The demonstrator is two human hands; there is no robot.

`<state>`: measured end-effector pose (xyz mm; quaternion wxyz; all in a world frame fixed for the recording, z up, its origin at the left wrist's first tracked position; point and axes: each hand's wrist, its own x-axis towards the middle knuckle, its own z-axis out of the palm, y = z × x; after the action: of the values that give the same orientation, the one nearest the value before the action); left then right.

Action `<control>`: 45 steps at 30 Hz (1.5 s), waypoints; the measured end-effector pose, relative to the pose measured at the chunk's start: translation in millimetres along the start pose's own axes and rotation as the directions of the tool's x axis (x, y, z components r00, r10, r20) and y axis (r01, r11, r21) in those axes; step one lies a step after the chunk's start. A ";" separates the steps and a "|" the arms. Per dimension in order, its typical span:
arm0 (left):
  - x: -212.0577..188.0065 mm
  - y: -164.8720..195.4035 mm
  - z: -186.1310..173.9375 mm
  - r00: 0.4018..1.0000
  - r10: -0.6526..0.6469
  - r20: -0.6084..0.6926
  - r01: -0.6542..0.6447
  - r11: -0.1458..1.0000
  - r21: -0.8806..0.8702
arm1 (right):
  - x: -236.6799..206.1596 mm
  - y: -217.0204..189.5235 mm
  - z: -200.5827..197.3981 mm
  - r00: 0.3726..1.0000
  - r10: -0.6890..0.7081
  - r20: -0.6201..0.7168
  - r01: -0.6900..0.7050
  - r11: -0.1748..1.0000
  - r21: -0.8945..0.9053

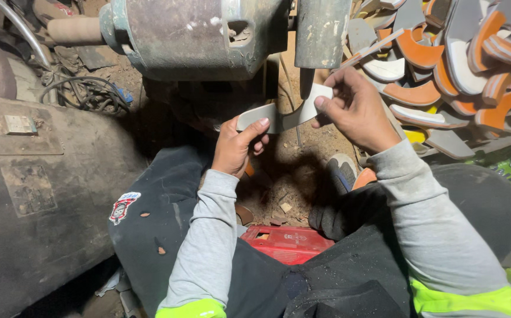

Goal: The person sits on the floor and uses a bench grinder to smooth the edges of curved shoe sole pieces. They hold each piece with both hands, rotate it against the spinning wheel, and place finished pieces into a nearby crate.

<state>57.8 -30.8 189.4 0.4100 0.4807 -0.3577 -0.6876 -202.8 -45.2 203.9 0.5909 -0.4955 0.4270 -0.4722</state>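
Workshop: both hands grip sole (pixel 285 115).

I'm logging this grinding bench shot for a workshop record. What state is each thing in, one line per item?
Grey sole piece: held at both ends, up near the wheel.
Left hand: gripping the piece's left end.
Right hand: pinching its right end.
Grinding wheel: spinning or still, cannot tell.
Motor: dusty, worn.
Orange and grey sole pieces: heaped loosely at right.
Red crate: under the person's legs.
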 end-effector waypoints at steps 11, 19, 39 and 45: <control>-2.4 -6.3 3.3 0.992 0.122 -0.023 -0.122 0.992 0.039 | -3.1 -13.4 -34.1 0.966 0.184 0.180 -0.142 0.965 -0.220; 12.5 -36.3 34.7 0.995 0.046 0.090 -0.011 0.933 -0.360 | 6.0 -31.9 -46.5 0.998 0.059 -0.026 -0.065 0.925 -0.375; 9.6 -42.8 -3.2 1.000 0.003 0.021 0.006 0.909 -0.417 | -2.9 -7.5 -2.2 0.995 0.094 0.023 -0.087 0.973 -0.211; 0.9 -26.9 -2.6 0.996 0.049 -0.074 -0.069 0.952 -0.297 | -1.0 -6.1 -8.8 0.938 0.278 0.209 -0.198 0.921 -0.335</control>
<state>54.2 -20.9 164.5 0.5101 0.4244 -0.2501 -0.7050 -212.3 -46.2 208.6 0.6088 -0.5819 0.4743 -0.2566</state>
